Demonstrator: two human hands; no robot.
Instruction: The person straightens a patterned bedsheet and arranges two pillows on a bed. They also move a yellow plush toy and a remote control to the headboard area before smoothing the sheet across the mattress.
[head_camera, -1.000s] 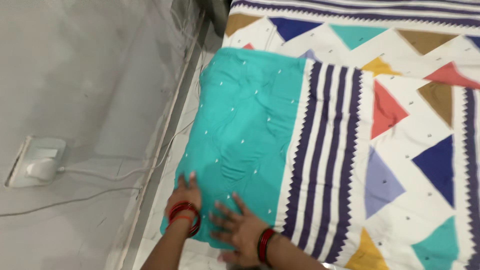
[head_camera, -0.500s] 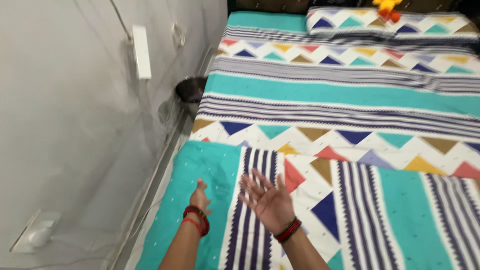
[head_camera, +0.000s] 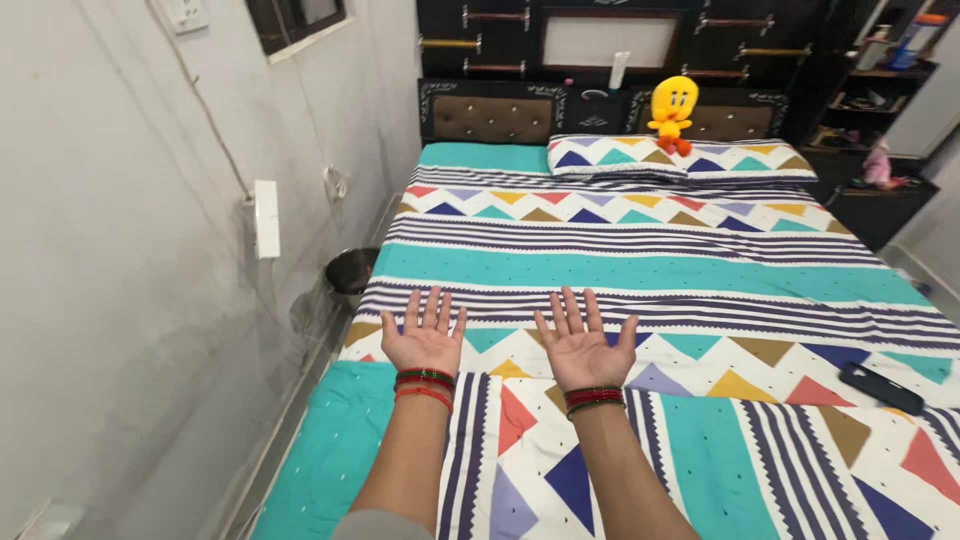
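In the head view, both hands are held up over the bed with palms turned upward and fingers spread. The left hand is open and nothing is gripped in it; red and green bangles are worn on its wrist. The right hand is likewise released and empty, with dark red bangles at its wrist. Whether the hands hover above the cloth or brush it cannot be told from this angle.

Beneath the forearms a folded bedsheet with triangles, navy stripes and a teal panel is laid across the near end of the bed; its lower part is cut off by the frame edge. The spread sheet of the same pattern is seen beyond the fingertips. A dark flat object, probably a remote or phone, lies on the folded bedsheet well to the right of the right hand; its details are too small to make out.

At the far end a patterned pillow is set against the dark headboard, and a yellow plush toy sits on it. A metal pot is partly hidden in the gap between the wall and the bed. Shelves at the top right are blurred and cut off.
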